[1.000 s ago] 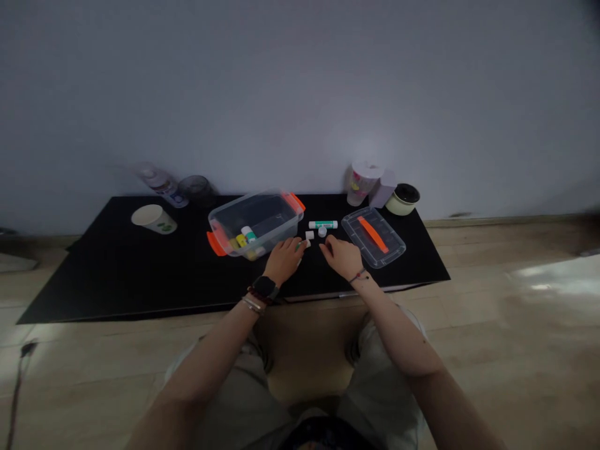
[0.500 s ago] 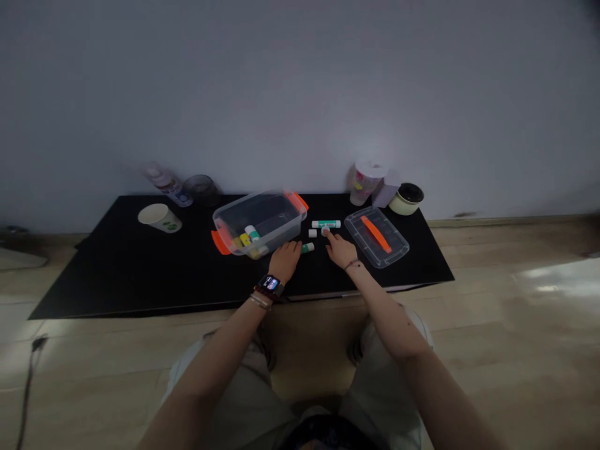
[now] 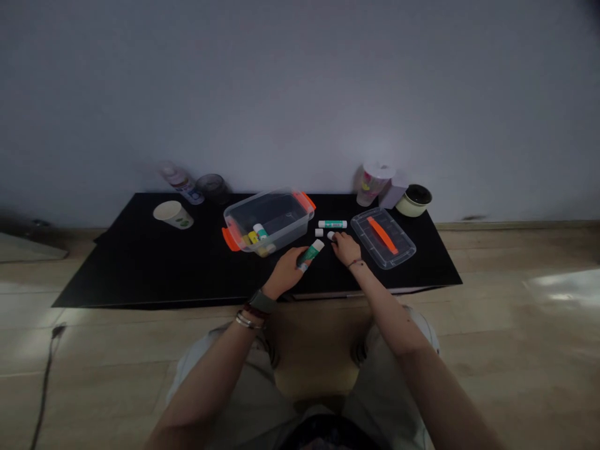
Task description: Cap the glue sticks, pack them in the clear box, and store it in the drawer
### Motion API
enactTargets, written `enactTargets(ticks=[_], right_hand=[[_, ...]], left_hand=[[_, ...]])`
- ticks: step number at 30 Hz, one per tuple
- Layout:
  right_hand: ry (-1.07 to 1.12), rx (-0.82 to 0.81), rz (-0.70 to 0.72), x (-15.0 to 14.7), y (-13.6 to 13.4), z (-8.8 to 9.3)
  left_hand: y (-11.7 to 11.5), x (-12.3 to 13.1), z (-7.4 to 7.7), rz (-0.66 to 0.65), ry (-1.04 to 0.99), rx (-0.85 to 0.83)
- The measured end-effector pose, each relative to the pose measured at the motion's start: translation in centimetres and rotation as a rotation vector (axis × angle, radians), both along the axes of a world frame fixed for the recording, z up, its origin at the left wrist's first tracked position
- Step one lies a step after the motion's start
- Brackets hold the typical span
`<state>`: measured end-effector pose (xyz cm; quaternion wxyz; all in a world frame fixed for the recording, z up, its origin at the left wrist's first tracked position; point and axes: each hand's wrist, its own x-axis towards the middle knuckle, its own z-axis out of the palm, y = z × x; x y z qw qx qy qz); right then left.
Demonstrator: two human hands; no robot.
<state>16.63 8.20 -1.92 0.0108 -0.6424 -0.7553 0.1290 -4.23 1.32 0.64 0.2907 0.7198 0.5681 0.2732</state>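
A green and white glue stick (image 3: 310, 254) is gripped in my left hand (image 3: 284, 273), tilted, its white end pointing up and right. My right hand (image 3: 347, 249) has its fingers closed on a small white cap (image 3: 331, 236) at the table surface. Just left of that lies another white cap (image 3: 319, 232). Behind the caps a second glue stick (image 3: 332, 224) rests on its side. To the left stands a clear plastic box (image 3: 285, 232) with orange latches, holding a green and white glue stick (image 3: 260, 232) and yellow items (image 3: 254, 237).
The clear lid (image 3: 404, 250) with an orange handle lies right on the black table (image 3: 187, 281). Along the back are a plastic cup (image 3: 368, 186), a lidded cream pot (image 3: 413, 201), a dark glass (image 3: 213, 187) and a spray bottle (image 3: 182, 184). A paper cup (image 3: 173, 214) is at left.
My left hand has lifted the glue stick from the table and tilted it upward, turning at the wrist. My right fingers have closed around the white cap. The view has shifted slightly.
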Motion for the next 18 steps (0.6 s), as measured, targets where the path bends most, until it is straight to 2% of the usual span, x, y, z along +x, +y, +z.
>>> enactTargets(ticks=[5, 9, 14, 18], right_hand=[[0.049, 0.105, 0.002, 0.1, 0.0, -0.9], [0.103, 0.127, 0.034, -0.1, 0.2, -1.3], [0.365, 0.122, 0.02, -0.6, 0.2, -0.2], [0.542, 0.106, 0.079, -0.8, -0.3, 1.3]], left_hand=[[0.0, -0.5, -0.4, 0.028, -0.05, -0.061], [0.0, -0.7, -0.4, 0.031, -0.051, -0.057], [0.2, -0.7, -0.5, 0.04, -0.081, -0.061], [0.4, -0.7, -0.5, 0.043, -0.091, -0.058]])
